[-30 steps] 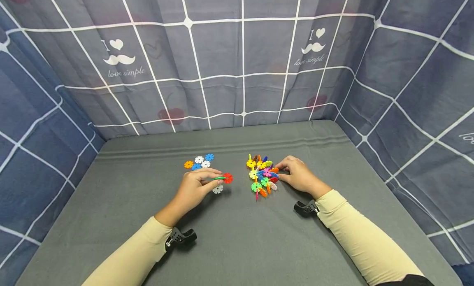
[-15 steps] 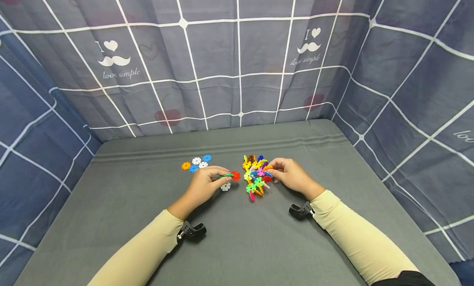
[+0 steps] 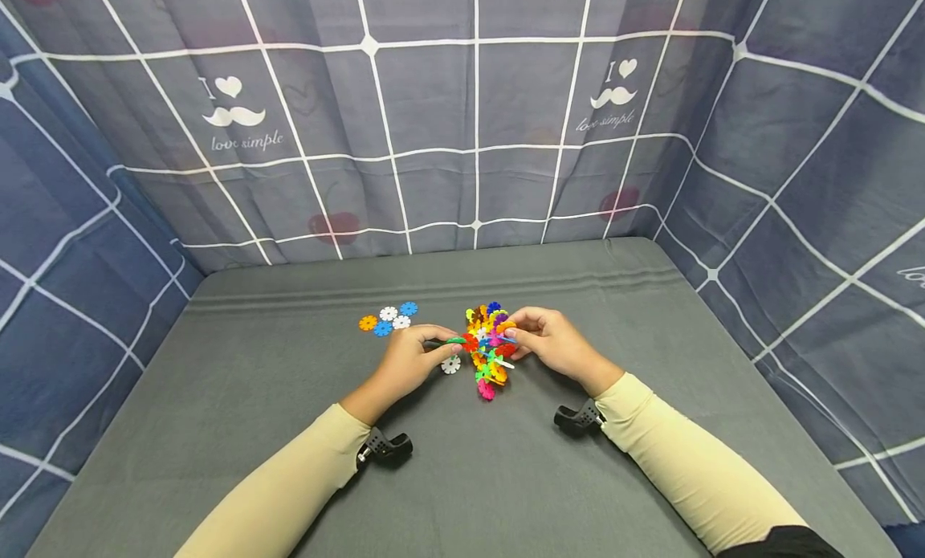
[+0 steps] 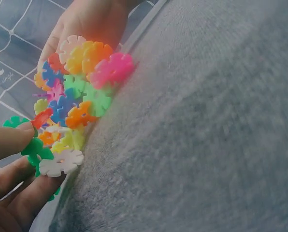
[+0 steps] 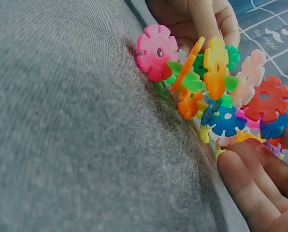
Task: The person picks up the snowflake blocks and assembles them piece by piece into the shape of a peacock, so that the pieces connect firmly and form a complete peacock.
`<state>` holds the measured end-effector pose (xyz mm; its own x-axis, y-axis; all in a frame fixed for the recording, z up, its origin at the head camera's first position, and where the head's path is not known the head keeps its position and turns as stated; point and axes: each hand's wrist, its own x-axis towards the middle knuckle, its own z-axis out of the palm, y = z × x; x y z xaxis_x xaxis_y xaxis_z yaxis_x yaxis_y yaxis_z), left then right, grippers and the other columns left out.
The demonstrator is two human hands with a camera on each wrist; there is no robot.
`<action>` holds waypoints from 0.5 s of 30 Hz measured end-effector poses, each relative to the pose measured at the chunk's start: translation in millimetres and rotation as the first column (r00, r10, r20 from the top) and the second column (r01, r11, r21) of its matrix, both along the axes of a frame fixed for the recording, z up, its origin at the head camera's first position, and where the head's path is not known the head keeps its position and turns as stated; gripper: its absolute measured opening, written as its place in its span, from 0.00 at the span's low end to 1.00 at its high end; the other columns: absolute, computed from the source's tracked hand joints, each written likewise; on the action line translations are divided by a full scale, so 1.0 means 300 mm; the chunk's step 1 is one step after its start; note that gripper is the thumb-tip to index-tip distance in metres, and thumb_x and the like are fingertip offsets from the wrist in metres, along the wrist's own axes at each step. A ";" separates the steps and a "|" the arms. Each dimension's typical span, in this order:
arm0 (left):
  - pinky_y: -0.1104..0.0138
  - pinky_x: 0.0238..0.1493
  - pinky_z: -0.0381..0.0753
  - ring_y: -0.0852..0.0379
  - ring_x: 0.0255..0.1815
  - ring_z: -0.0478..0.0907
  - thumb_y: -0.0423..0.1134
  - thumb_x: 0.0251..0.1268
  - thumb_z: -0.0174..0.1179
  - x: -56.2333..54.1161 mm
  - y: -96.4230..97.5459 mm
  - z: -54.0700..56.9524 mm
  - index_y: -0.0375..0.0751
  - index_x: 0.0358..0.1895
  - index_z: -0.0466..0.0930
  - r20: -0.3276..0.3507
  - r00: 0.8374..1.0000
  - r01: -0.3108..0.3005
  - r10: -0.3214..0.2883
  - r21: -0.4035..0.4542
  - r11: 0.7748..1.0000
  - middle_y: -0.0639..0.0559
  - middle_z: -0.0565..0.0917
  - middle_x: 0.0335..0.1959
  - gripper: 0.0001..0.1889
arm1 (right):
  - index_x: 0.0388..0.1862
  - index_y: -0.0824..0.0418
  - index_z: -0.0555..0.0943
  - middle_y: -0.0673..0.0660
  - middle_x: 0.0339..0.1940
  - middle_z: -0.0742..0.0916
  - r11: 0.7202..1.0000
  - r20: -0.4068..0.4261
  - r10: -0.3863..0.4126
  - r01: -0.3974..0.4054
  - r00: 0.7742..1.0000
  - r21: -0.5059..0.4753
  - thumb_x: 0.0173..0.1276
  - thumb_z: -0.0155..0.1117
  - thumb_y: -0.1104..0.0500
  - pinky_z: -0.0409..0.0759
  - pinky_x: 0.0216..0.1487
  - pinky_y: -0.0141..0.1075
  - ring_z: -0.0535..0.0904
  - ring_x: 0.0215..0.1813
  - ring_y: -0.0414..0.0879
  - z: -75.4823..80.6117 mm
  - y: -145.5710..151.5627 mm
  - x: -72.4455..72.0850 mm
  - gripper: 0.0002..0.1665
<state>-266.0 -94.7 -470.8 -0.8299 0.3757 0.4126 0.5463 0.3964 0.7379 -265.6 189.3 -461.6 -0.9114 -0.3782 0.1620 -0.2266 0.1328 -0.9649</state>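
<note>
In the head view, my left hand pinches a small set of joined snowflake discs. Its green disc lies between thumb and fingers, with a white disc and a red disc attached. My right hand grips the right side of a large cluster of interlocked snowflake discs in many colours. A pink disc sticks out at the cluster's near end. The red disc meets the cluster's left side; whether their slots are joined cannot be told.
Several loose discs lie flat behind my left hand, among them an orange disc, a blue disc and a white disc. A grey cloth covers the table. Checked curtains hang at the back and sides.
My left hand has moved right with its small set. My right hand has brought the large cluster left and turned it, so the gap between the two has closed.
</note>
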 end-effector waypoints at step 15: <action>0.57 0.53 0.84 0.56 0.47 0.88 0.36 0.65 0.76 -0.005 -0.005 -0.017 0.42 0.42 0.94 0.097 0.995 -0.004 -0.003 0.071 0.997 0.56 0.91 0.41 0.05 | 0.61 0.71 0.82 0.65 0.51 0.88 0.996 -0.131 0.094 -0.094 0.987 0.005 0.72 0.64 0.77 0.87 0.49 0.43 0.87 0.48 0.55 -0.014 -0.014 0.003 0.19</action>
